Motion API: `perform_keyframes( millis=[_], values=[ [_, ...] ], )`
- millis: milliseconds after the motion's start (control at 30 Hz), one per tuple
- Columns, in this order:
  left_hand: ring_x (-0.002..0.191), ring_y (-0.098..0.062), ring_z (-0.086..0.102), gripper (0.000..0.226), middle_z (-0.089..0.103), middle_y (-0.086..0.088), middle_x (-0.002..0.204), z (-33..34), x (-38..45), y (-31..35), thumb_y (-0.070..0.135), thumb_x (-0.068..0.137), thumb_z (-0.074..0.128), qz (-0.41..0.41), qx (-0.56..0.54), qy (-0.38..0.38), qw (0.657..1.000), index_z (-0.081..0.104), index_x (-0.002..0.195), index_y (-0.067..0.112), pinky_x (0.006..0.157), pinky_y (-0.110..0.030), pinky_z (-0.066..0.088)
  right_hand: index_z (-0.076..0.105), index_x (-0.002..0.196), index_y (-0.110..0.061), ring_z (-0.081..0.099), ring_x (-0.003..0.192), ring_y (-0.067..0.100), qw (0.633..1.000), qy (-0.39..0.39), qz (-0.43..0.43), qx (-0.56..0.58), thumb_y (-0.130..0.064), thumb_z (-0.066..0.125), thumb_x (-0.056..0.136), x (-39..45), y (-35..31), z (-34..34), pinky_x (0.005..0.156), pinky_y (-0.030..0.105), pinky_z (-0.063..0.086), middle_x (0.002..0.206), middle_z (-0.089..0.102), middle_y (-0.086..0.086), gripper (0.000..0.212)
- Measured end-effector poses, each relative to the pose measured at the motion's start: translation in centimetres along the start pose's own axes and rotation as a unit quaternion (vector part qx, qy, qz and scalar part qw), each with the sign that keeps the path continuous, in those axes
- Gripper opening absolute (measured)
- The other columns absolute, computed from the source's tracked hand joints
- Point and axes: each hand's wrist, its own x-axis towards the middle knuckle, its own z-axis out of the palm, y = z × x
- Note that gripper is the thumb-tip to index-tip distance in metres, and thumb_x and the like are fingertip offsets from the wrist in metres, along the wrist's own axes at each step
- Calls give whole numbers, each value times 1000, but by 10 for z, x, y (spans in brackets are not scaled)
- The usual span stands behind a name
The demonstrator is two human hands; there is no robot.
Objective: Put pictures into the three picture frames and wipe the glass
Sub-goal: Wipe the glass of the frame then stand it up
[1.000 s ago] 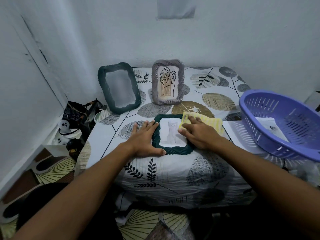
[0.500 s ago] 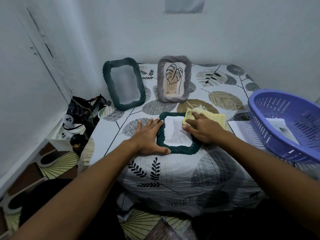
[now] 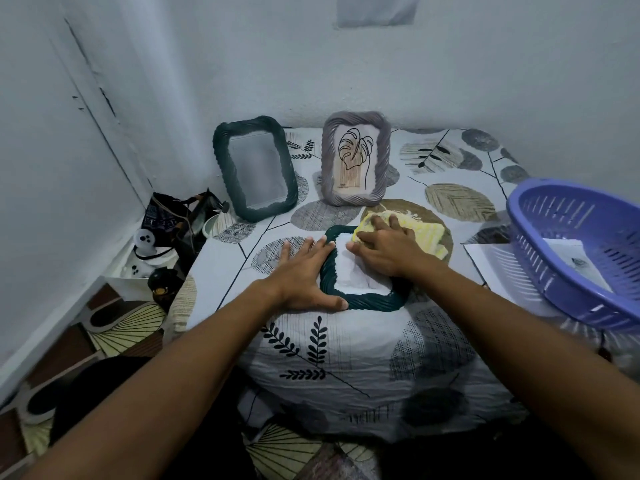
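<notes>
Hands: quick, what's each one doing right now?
Left hand: open, flat, fingers straight, bracing the green frame's left edge.
Right hand: open, fingers pressing the yellow cloth on the glass.

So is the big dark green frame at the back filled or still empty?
Empty, as far as can be seen. The dark green frame stands upright showing only a plain grey pane, while the grey frame beside it shows a leaf drawing.
</notes>
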Motion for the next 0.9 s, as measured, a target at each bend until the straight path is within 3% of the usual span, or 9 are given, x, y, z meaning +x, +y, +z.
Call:
perform_keyframes(
  millis=[233,400,567,900],
  values=[
    [148,-19,-10,123,-3,-3,162,2,-1,0,77,62,54,9,5,14,1000,-7,152,22,116,-54,-13,57,131,-33,8,145,35,999,13,-41,-6,-67,24,92,14,-24,6,113,56,8,158,19,7,61],
    [147,-16,-11,122,-3,-1,162,2,0,-1,78,62,56,5,5,15,1000,-1,153,21,116,-53,-13,46,139,-34,3,147,34,999,9,-32,-20,-63,27,94,5,-7,1,114,52,10,160,15,6,57],
    [148,-17,-10,119,-3,-1,162,3,1,-1,73,68,63,-2,5,22,1000,0,153,20,116,-53,-12,49,136,-34,4,147,36,1000,14,-18,-10,-62,29,94,3,0,-3,113,52,16,159,19,6,54],
    [148,-17,-10,119,-2,-1,162,4,1,-2,75,68,62,2,1,27,1000,-1,153,22,117,-52,-12,47,137,-29,3,147,34,997,12,-70,-24,-63,28,94,8,-21,4,114,57,5,159,17,7,58]
  ],
)
